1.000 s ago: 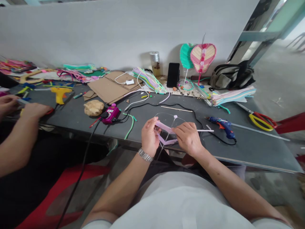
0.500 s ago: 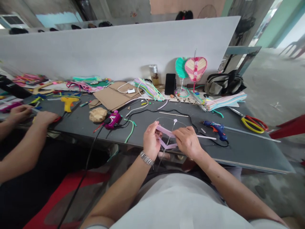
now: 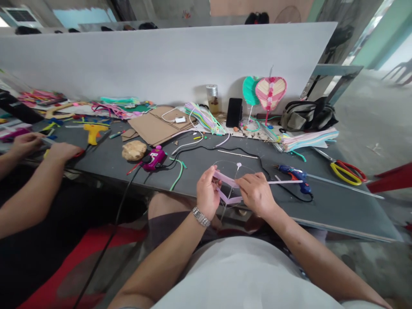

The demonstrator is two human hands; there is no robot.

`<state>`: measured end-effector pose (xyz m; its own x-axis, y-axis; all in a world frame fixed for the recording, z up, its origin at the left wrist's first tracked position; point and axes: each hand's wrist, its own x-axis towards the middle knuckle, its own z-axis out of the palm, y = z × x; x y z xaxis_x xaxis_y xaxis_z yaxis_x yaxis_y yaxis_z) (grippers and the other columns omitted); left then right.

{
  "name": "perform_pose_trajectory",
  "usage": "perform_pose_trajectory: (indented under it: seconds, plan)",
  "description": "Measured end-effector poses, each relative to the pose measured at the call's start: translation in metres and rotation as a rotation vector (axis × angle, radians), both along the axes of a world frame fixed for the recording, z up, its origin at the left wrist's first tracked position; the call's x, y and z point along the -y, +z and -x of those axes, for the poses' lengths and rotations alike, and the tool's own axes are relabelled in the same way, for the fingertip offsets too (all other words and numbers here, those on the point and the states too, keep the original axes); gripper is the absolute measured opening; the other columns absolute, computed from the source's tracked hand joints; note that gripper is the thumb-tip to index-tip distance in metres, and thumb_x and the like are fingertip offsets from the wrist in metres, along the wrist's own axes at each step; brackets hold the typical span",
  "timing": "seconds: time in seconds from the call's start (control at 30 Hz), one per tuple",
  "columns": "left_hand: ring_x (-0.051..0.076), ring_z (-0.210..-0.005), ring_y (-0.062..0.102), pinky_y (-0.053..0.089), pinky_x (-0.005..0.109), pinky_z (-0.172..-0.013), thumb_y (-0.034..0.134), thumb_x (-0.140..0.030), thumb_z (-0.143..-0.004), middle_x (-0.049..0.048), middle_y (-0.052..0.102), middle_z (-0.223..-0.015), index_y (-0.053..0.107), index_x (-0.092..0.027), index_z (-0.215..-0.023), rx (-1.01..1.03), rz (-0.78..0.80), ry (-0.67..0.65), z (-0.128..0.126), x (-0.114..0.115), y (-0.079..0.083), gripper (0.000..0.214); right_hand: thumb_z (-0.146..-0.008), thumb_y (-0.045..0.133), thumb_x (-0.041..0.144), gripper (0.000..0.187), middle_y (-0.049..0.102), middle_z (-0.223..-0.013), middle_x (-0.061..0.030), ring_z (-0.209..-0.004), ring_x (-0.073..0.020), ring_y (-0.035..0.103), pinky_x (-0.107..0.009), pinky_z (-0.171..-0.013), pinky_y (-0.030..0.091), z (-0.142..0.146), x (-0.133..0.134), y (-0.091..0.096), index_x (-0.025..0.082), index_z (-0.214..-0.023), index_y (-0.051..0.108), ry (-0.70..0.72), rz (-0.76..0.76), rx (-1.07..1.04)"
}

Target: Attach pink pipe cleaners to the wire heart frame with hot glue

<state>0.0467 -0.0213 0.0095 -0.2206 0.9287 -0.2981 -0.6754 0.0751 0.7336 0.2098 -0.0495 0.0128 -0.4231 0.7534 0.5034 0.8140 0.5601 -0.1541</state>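
My left hand (image 3: 207,193) and my right hand (image 3: 255,193) meet at the near edge of the grey table (image 3: 331,206). Both pinch a thin clear wire frame (image 3: 233,165) with pale pink straws (image 3: 225,178) fixed across it. A long pink straw (image 3: 285,182) sticks out to the right from under my right fingers. The frame's rounded top with a small pink bead lies over the table. A blue glue gun (image 3: 294,175) rests just right of my right hand, a magenta glue gun (image 3: 154,157) to the left.
Yellow-handled scissors (image 3: 349,171) lie far right. Cardboard sheets (image 3: 157,124), bundles of coloured straws (image 3: 204,116), a phone (image 3: 234,112), a jar (image 3: 212,98), finished fans (image 3: 270,92) and a bag (image 3: 309,113) line the back. Another person's hands (image 3: 48,148) work at the left near a yellow glue gun (image 3: 93,131).
The view tilted up, so the room beyond the partition shows. My hands stay closed on the straw frame; the long straw now reaches farther right.
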Motion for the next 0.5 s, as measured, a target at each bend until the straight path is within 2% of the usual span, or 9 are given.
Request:
perform_pose_trajectory:
  seconds: [0.13,0.23,0.3,0.4,0.43,0.5]
  plan:
    - [0.005,-0.058,0.054,0.041,0.019,-0.057,0.091,-0.036,-0.061,-0.0026,0.065,-0.077,0.074,-0.015,-0.087,0.025,0.008,-0.018,0.001,-0.001,-0.008,0.037,-0.09,0.052,0.005,0.024,0.07,-0.083,-0.005,-0.08,-0.0187,0.06,-0.034,-0.079,0.034,0.003,-0.003,0.001,0.018,-0.092,0.071,-0.004,-0.01,-0.005]
    - [0.005,-0.059,0.055,0.04,0.019,-0.056,0.092,-0.033,-0.058,-0.0029,0.065,-0.075,0.073,-0.015,-0.084,0.045,0.027,-0.012,0.005,-0.005,-0.013,0.037,-0.092,0.054,0.009,0.024,0.073,-0.104,-0.0094,-0.095,-0.0215,0.065,-0.037,-0.085,0.041,-0.001,0.009,0.003,0.019,-0.107,0.069,-0.002,-0.084,-0.086]
    - [0.006,-0.061,0.056,0.041,0.019,-0.057,0.092,-0.032,-0.057,-0.0024,0.065,-0.077,0.073,-0.015,-0.083,0.052,0.03,-0.005,0.009,-0.009,-0.015,0.037,-0.092,0.058,0.011,0.027,0.073,-0.107,-0.0096,-0.097,-0.0218,0.066,-0.038,-0.085,0.045,-0.014,0.032,-0.001,0.021,-0.115,0.066,0.025,-0.136,-0.158]
    - [0.006,-0.064,0.057,0.042,0.02,-0.06,0.092,-0.032,-0.061,-0.0023,0.066,-0.079,0.072,-0.016,-0.084,0.037,0.011,0.001,0.014,-0.015,-0.016,0.034,-0.087,0.065,0.011,0.032,0.073,-0.089,-0.0051,-0.077,-0.0203,0.066,-0.036,-0.07,0.048,-0.053,0.087,-0.022,0.027,-0.115,0.065,-0.007,-0.106,-0.196]
    - [0.006,-0.065,0.057,0.042,0.02,-0.061,0.091,-0.034,-0.062,-0.0022,0.066,-0.08,0.072,-0.017,-0.084,0.029,0.007,0.006,0.014,-0.017,-0.017,0.034,-0.086,0.066,0.011,0.033,0.073,-0.087,-0.0045,-0.073,-0.0203,0.066,-0.037,-0.067,0.049,-0.071,0.106,-0.032,0.029,-0.114,0.066,-0.064,-0.087,-0.176]
    - [0.006,-0.068,0.059,0.043,0.02,-0.065,0.091,-0.036,-0.063,-0.0019,0.066,-0.082,0.073,-0.017,-0.086,0.023,0.009,0.007,0.014,-0.022,-0.017,0.035,-0.084,0.068,0.014,0.032,0.073,-0.085,-0.0056,-0.072,-0.0235,0.069,-0.04,-0.066,0.051,-0.109,0.137,-0.051,0.033,-0.11,0.068,-0.268,-0.144,-0.131]
